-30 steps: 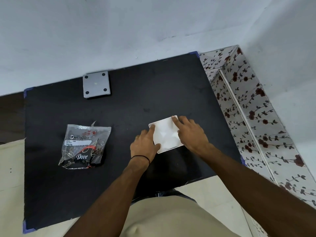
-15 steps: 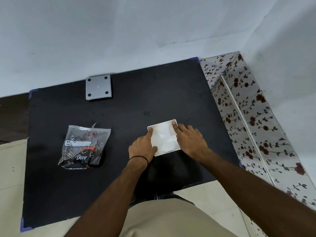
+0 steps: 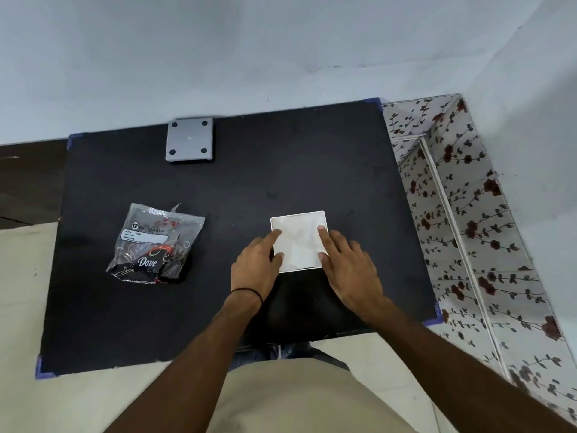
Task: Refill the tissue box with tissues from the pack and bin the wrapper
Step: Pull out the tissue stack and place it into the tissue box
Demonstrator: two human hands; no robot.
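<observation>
Head: tissue box (image 3: 298,242) central on table (image 3: 312,167)

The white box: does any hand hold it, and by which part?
No hand grips the white box. The left hand presses its left edge, the right hand its right edge, fingertips on top.

Wrapper (image 3: 155,243) left of tissue box (image 3: 299,242)

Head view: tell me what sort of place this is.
Probably a plain room in a home, set up as a work corner: a black-topped table stands against a bare painted wall, a floral-patterned panel runs along its right, and a tissue pack wrapper lies on it.
</observation>
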